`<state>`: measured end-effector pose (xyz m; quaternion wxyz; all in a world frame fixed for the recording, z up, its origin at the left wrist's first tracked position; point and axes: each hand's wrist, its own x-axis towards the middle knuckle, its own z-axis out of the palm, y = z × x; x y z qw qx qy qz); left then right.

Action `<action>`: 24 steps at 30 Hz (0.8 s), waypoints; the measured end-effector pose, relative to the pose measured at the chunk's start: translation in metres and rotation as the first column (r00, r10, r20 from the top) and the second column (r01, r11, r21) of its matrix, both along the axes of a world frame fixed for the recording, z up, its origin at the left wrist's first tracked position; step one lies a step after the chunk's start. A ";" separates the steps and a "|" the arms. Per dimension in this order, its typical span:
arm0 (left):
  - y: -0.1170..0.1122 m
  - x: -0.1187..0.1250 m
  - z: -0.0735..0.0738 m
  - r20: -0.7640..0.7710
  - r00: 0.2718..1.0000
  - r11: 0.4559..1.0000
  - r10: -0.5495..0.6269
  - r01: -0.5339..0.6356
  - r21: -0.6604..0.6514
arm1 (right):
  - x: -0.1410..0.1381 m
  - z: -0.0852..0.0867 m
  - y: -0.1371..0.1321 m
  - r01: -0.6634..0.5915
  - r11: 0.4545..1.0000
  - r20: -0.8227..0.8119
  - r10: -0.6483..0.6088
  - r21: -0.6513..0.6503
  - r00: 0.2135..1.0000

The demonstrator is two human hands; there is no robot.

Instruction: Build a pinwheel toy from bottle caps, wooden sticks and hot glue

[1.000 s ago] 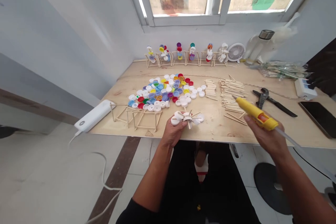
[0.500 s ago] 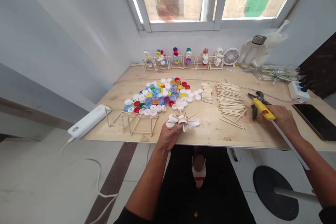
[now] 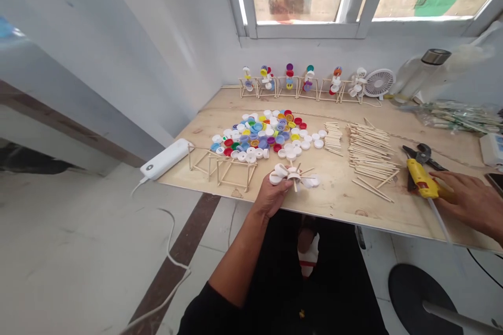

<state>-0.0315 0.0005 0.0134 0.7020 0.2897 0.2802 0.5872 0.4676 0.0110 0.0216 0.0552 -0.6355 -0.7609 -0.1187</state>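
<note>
Fingers point(image 3: 278, 187) of my left hand point(image 3: 270, 198) are closed around the cap wheel point(image 3: 294, 178), a hub of thin sticks with white caps on its spokes. They pinch it from below and hold it just over the near edge of the desk point(image 3: 338, 204). Fingers point(image 3: 446, 180) of my right hand point(image 3: 469, 201) lie stretched out loosely over the rear of the yellow glue gun point(image 3: 422, 184). The gun rests on the desk with its nozzle pointing away from them. They touch it, but I cannot tell whether they grip it or merely rest there.

As for progress, far beyond my left fingers, along the wall under the window, a row of six small stands point(image 3: 298, 81) each carries a wheel of caps. I judge those to be finished. Just to the left of my left fingers the stick frames point(image 3: 223, 167) lie on the desk with no wheel on them, and the wheel I hold is apart from them, joined to nothing. So by my reading the wheel itself looks built, while a frame to carry it does not look ready.

Plenty of stock is unused. A loose pile of coloured and white caps point(image 3: 267, 133) lies beyond my left fingers, and rows of cut sticks point(image 3: 369, 152) lie between my two hands. The pliers point(image 3: 420, 153) lie just beyond the glue gun.
</note>
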 end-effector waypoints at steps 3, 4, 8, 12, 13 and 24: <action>0.000 0.000 0.000 0.011 1.000 1.000 0.009 -0.009 -0.007 | -0.025 0.024 -0.011 0.045 0.990 0.032 -0.050 0.130 0.998; 0.001 -0.001 -0.001 0.014 1.000 1.000 0.013 -0.013 -0.010 | -0.043 0.032 -0.016 0.043 0.980 0.013 -0.046 0.192 0.999; 0.002 -0.001 -0.004 0.020 1.000 1.000 0.022 -0.021 -0.020 | -0.145 0.043 -0.032 -0.060 0.960 -0.201 0.118 0.275 0.972; 0.002 -0.002 -0.004 0.015 1.000 1.000 0.015 -0.014 -0.014 | -0.233 0.025 -0.027 -0.245 0.951 -0.347 0.298 0.189 0.889; 0.001 -0.002 -0.003 0.015 1.000 1.000 0.010 -0.010 -0.015 | -0.248 0.019 -0.024 -0.275 0.946 -0.357 0.319 0.170 0.878; 0.001 -0.002 -0.004 0.027 1.000 1.000 -0.006 0.007 -0.013 | -0.304 -0.005 -0.002 -0.293 0.955 -0.288 0.295 0.052 0.911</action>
